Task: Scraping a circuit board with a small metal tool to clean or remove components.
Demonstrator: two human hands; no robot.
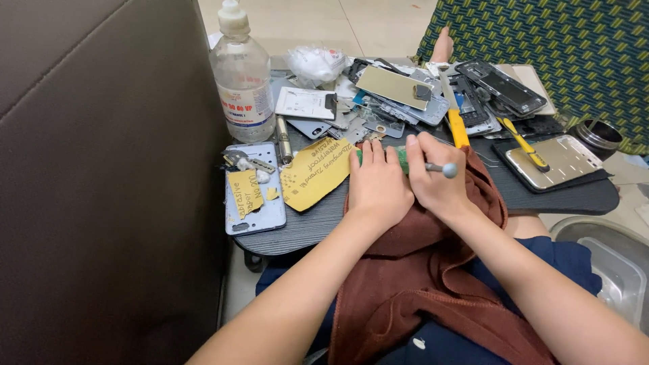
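My left hand [378, 184] rests palm down on a brown towel [412, 270] draped over my lap and the table edge, its fingers touching the green shaft of a screwdriver [404, 160]. My right hand [436, 182] grips that same green-handled screwdriver, whose round metal end [449, 169] sticks out to the right. What lies under the hands is hidden. A torn yellow piece of sandpaper [314, 174] sits just left of my left hand.
A round dark table [568, 196] is piled with phone frames and back covers [405, 91], a clear plastic bottle [242, 74], a blue phone shell [253, 189], yellow-handled tools [524, 144]. A brown sofa side [101, 169] stands left; a patterned cushion [554, 47] is beyond.
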